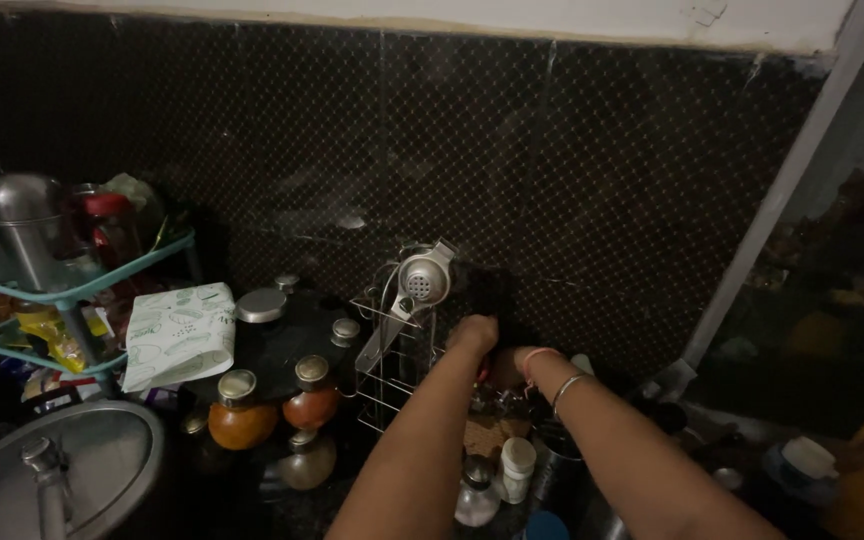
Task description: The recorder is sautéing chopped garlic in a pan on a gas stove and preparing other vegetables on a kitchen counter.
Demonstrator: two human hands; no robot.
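1. Left hand (474, 333): reached far into the counter, fingers curled at the right edge of the wire utensil rack (392, 360). Touching or just beside the rack; light too dim to tell how far it is open or whether it grips anything.
2. Right hand (508, 362): mostly hidden behind the left hand, wrist with thread band and bangle showing. Grip cannot be told.
3. Metal squeezer (422, 278) stands tilted in the rack top, above and left of the hands.
4. Near edge: small white-capped bottle (517, 468) and glass shaker (475, 492) sit between the forearms, close.
5. Left: orange lidded jar (240, 412), red-brown jar (310, 395), paper packet (180, 333), teal shelf (72, 290), steel lid (62, 465).
6. Far: dark tiled wall (602, 180) just behind the hands; little open room.
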